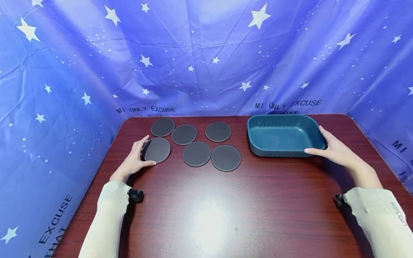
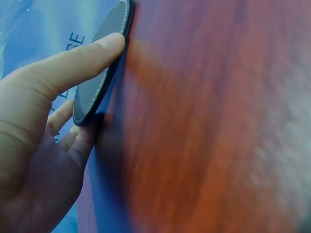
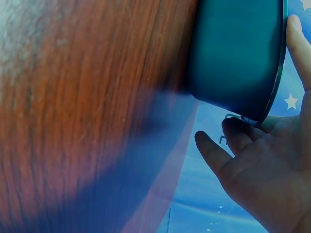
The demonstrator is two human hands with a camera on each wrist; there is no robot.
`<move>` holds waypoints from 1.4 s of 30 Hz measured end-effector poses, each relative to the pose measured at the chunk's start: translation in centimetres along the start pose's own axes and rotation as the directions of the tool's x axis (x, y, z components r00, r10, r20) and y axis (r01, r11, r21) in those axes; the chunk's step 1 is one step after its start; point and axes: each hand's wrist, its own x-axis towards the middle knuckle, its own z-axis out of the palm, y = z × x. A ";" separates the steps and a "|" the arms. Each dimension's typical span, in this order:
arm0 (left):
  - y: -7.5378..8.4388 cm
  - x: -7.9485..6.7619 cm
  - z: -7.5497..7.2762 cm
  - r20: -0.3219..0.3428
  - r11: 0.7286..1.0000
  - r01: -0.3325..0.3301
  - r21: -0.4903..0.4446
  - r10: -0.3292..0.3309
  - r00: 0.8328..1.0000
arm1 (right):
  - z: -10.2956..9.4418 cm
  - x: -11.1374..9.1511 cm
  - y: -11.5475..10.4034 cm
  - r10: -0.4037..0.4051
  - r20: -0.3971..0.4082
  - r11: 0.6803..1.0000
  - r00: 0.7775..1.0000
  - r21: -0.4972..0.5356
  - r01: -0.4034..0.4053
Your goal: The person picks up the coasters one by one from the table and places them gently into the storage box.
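Note:
My left hand holds a round dark coaster by its left edge. In the left wrist view the thumb lies on the rim of this coaster, which has pale stitching, and the other fingers reach under its far side. At the right, my right hand grips the right end of a teal rectangular basin, thumb on the near rim and fingers at the end wall. The right wrist view shows the basin's outer wall with some fingertips against its end, partly hidden.
Several more dark coasters, such as one at the back and one at the front, lie flat between the held coaster and the basin. They rest on a glossy red-brown table. A blue star-printed curtain surrounds the table's back and sides.

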 end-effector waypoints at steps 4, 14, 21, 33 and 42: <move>0.1 0.1 -0.2 0.000 0.999 0.025 -0.035 -0.025 1.000 | 0.0 0.2 0.0 -0.004 -0.003 1.000 1.000 -0.016 0.004; -0.1 0.4 -0.1 -0.021 0.981 0.089 -0.170 -0.094 0.995 | 0.2 0.1 0.0 -0.013 -0.012 1.000 1.000 -0.027 0.013; -0.1 0.4 -0.1 -0.034 0.954 0.148 -0.260 -0.162 0.986 | 0.3 0.0 -0.1 -0.006 -0.006 0.999 1.000 -0.042 0.005; 0.1 0.4 -0.3 -0.042 0.927 0.170 -0.334 -0.195 0.980 | 0.6 0.3 -0.7 -0.011 -0.007 0.999 1.000 -0.038 0.011; 0.0 0.2 -0.4 -0.029 0.894 0.161 -0.419 -0.190 0.981 | 0.7 0.5 -0.7 -0.009 -0.001 1.000 1.000 -0.028 0.009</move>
